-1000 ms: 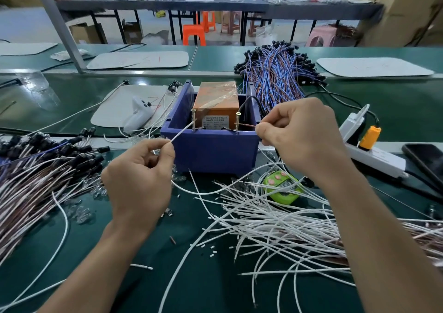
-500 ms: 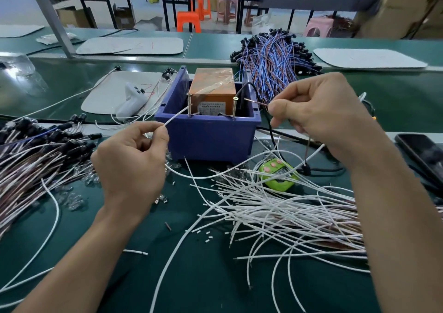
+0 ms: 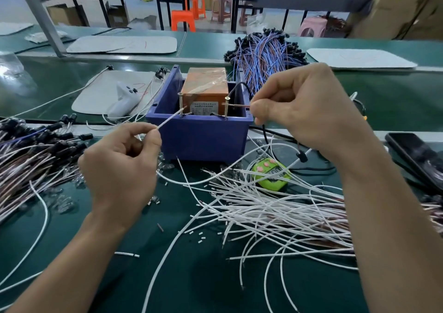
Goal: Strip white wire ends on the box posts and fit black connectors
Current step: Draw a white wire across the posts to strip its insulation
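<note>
A: Wire's lie?
B: Pinched in left hand [image 3: 119,166], white wire [image 3: 169,119] slants up-right, tip at left post [image 3: 180,104] of blue box [image 3: 203,136]. Pinched in right hand [image 3: 304,111], reddish end [image 3: 239,106] lies level, pointing left at right post [image 3: 226,108].
A: Hidden?
B: Tip contact unclear.

Green bench [image 3: 191,276], blue box [image 3: 201,138], loose white wires [image 3: 275,214], phone [image 3: 414,155]

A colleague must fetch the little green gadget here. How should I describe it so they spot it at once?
Find the blue box in the middle of the green bench. Just in front of its right corner, at the far edge of the white wire pile, lies the green gadget. It alone is lime green, with pink buttons, and white wires cross it.
</note>
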`<action>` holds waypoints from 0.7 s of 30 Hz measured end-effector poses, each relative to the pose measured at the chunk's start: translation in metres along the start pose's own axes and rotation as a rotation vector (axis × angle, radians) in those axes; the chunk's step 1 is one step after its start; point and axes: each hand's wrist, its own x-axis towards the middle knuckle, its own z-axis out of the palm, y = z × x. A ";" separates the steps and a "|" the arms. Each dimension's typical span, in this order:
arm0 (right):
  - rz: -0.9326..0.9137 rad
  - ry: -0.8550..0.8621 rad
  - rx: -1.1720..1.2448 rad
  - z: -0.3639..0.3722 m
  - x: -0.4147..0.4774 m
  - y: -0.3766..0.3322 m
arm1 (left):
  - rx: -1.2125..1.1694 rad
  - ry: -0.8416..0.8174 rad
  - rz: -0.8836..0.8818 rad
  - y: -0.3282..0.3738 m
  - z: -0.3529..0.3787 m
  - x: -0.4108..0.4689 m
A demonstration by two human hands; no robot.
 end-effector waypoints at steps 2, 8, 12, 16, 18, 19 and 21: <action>-0.016 -0.046 0.018 0.008 -0.001 -0.006 | -0.007 -0.017 0.012 -0.001 -0.002 -0.004; 0.017 -0.045 0.059 0.034 -0.001 -0.011 | 0.000 -0.037 0.018 0.003 -0.006 -0.008; 0.003 -0.056 0.204 0.044 0.000 -0.017 | -0.024 -0.017 -0.007 0.004 -0.007 -0.007; -0.015 -0.089 0.138 0.051 -0.002 -0.017 | -0.014 -0.026 0.012 0.006 -0.008 -0.009; 0.002 -0.057 0.055 0.049 -0.002 -0.013 | 0.013 -0.021 0.015 0.006 -0.008 -0.007; 0.015 -0.041 0.031 0.046 -0.002 -0.012 | 0.024 -0.017 0.015 0.006 -0.009 -0.006; 0.040 -0.011 0.025 0.038 0.000 -0.008 | 0.034 -0.009 0.013 0.005 -0.009 -0.003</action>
